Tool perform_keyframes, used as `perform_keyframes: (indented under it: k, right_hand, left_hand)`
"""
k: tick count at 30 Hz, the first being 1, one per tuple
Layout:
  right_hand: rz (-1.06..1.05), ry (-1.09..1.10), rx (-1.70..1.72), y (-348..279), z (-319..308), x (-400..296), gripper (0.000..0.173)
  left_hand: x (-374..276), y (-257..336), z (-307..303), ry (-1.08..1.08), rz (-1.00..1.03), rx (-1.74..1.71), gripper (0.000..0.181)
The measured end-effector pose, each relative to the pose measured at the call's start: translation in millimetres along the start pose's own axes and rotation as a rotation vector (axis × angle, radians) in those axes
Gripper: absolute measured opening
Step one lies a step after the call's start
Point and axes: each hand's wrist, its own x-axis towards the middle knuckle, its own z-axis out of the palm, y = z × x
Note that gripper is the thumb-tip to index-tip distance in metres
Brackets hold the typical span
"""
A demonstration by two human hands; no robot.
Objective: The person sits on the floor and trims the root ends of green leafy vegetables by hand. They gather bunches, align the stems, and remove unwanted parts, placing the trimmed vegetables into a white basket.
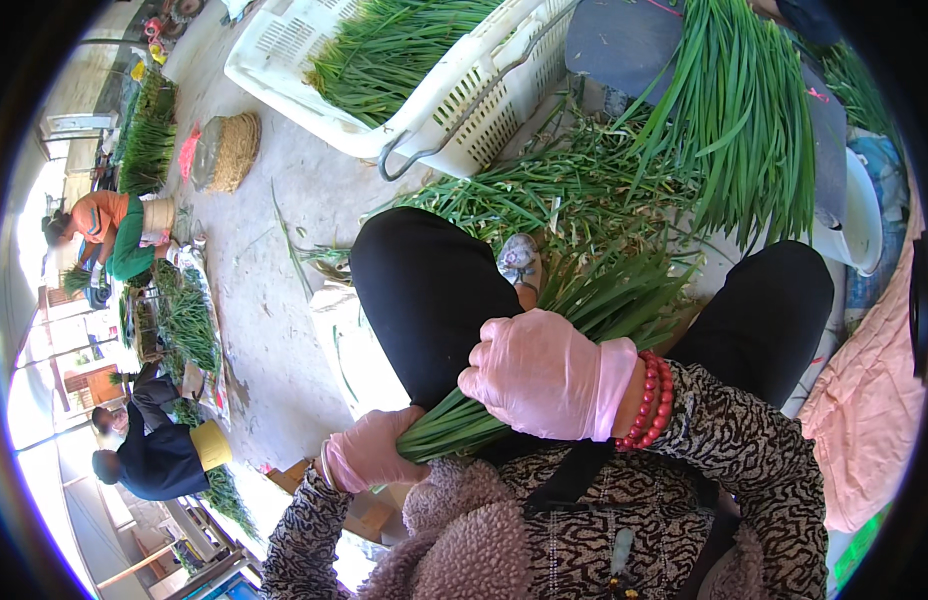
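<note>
A bunch of long green leafy stalks (pixel 456 425), like garlic chives, lies across my lap between my knees. My right hand (pixel 546 375), in a thin pink glove with red bead bracelets at the wrist, is closed over the middle of the bunch. At its lower left end my left hand (pixel 378 450), also in a pink glove, grips the stalks; its fingertips are partly hidden. The leaf ends (pixel 621 292) fan out beyond my right hand. A larger pile of the same greens (pixel 749 127) hangs over a dark grey surface (pixel 621 45) ahead to the right.
Ahead stands a white plastic crate (pixel 471 112) of greens, with a metal hook rod (pixel 449 142) along it. Loose leaves (pixel 539 187) litter the floor. A white bucket (pixel 858 217) and pink cloth (pixel 861 420) are at right. Far left are a woven basket (pixel 235 152) and several people.
</note>
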Motion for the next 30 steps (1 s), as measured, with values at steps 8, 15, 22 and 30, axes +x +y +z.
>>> perform_keyframes:
  k: [8,15,22,30]
  right_hand:
    - [0.103,0.316,0.087,-12,9,5,0.01]
    - [0.367,0.833,0.921,17,-11,-6,0.011]
    - [0.101,0.82,0.92,56,-72,-121,0.021]
    - [0.699,0.479,-0.014,54,-61,-156,0.007]
  left_hand:
    - [0,-2,2,0.024,-0.015,-0.014,0.048]
    - [4,-22,7,0.04,0.064,-0.06,0.05]
    - [7,-64,21,-0.104,-0.002,-0.659,0.06]
    - [15,-55,17,-0.163,0.024,-0.707,0.063]
